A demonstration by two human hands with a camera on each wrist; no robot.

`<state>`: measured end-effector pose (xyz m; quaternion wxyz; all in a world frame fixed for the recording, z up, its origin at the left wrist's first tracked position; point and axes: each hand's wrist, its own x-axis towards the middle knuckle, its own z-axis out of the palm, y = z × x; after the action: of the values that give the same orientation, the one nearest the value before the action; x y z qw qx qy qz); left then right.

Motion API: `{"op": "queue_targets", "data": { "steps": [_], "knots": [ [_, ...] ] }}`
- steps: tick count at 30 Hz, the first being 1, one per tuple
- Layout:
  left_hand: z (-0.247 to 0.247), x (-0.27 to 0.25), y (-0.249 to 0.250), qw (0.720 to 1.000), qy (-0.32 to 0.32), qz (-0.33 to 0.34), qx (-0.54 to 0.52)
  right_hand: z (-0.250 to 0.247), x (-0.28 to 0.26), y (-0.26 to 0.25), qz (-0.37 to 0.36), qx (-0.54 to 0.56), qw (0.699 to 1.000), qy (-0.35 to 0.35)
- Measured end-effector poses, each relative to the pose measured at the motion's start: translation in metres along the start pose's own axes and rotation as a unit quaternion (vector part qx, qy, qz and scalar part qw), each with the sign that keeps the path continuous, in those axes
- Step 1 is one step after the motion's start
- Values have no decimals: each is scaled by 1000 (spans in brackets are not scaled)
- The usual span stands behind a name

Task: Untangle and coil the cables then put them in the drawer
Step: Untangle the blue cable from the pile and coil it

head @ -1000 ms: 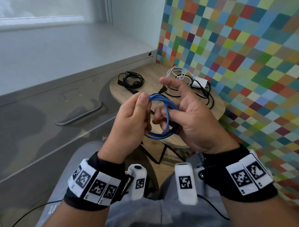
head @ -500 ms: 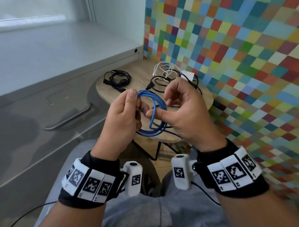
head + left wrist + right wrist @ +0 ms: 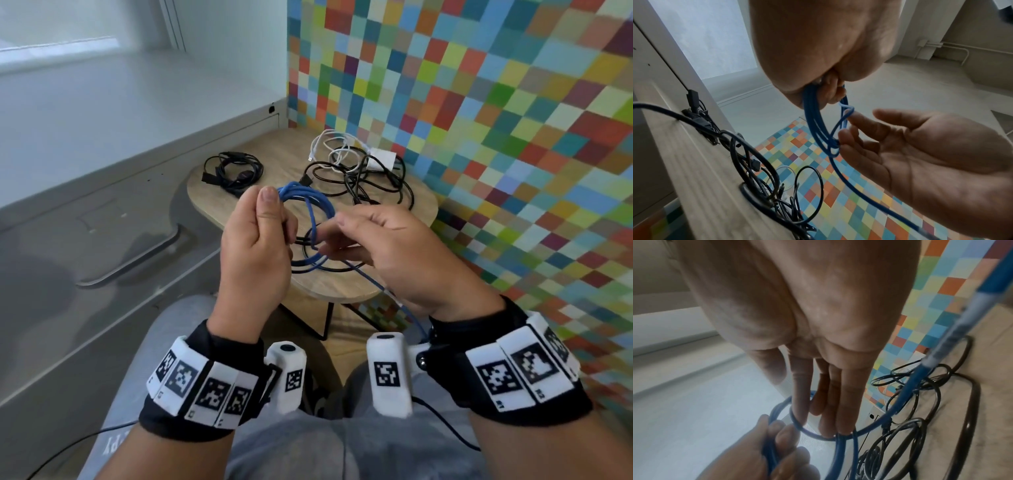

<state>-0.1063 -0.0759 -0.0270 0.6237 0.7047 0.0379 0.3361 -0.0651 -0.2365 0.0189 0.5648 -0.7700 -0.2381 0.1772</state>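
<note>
A blue cable [image 3: 310, 209] is wound into a small coil held in the air over the round wooden table [image 3: 342, 286]. My left hand [image 3: 270, 205] pinches the top of the coil between thumb and fingers. My right hand [image 3: 342, 233] is open beside it, its straight fingers [image 3: 830, 402] reaching into the loops and touching them. In the left wrist view the blue coil [image 3: 813, 123] hangs from my left hand [image 3: 830, 91], and my right hand [image 3: 849, 131] shows an open palm. The cable's loose tail [image 3: 373, 282] runs down under my right wrist.
On the table lie a coiled black cable [image 3: 233, 169] and a tangle of black and white cables [image 3: 359, 174] with a white charger [image 3: 383, 157]. A grey drawer cabinet [image 3: 68, 222] with a handle [image 3: 130, 263] stands to the left. A colourful checked wall [image 3: 479, 137] is on the right.
My right hand has let go of the blue cable and straightened its fingers against the coil. The left hand keeps its pinch. The tail now trails under the right wrist.
</note>
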Motion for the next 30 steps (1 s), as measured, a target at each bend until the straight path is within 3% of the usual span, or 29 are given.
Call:
{"op": "queue_targets", "data": {
  "steps": [7,12,23,26,30],
  "knots": [
    [11,-3,6,999,-31,1,-36,5,-1,0,-51,-84,994,44],
    [13,-4,7,998,-17,-4,-53,9,0,-6,-54,-14,998,18],
    [-1,3,12,990,-3,-71,-124,1,2,-2,-64,-48,997,14],
    [-2,3,15,985,-10,-89,-148,-4,1,-2,-89,-9,994,56],
    [-7,7,19,973,18,-134,-186,-17,2,0,-123,99,973,168]
  ]
}}
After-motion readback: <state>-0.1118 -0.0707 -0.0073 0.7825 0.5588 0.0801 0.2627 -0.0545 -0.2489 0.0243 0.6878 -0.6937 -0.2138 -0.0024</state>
